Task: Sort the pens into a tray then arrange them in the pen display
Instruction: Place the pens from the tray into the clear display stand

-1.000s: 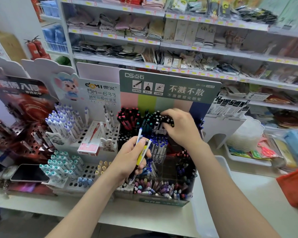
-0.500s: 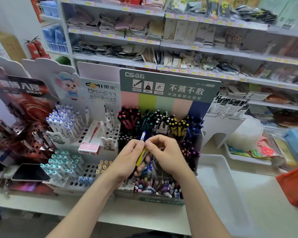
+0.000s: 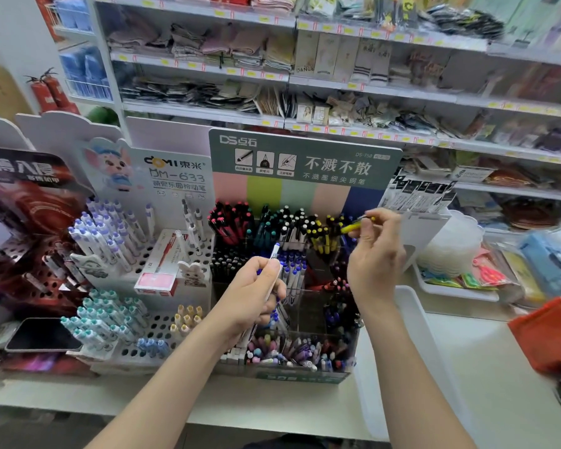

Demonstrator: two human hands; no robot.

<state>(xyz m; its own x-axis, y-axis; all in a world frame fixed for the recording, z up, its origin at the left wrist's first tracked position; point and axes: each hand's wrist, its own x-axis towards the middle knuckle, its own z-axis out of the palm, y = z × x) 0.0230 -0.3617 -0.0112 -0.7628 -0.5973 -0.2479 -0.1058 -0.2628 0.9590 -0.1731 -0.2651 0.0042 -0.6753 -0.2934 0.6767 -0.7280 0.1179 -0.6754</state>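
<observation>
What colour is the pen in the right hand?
Yellow pen, pinched in the right hand; head view.

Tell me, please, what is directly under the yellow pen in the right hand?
Under the yellow pen held by the right hand stands a cluster of yellow-capped pens in the pen display. The hand covers the slots farther right.

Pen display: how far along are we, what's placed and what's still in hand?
Most compartments of the pen display look stocked. The right hand holds a yellow pen above the yellow group; the left hand holds a blue-capped pen. Both remain to place.
</observation>
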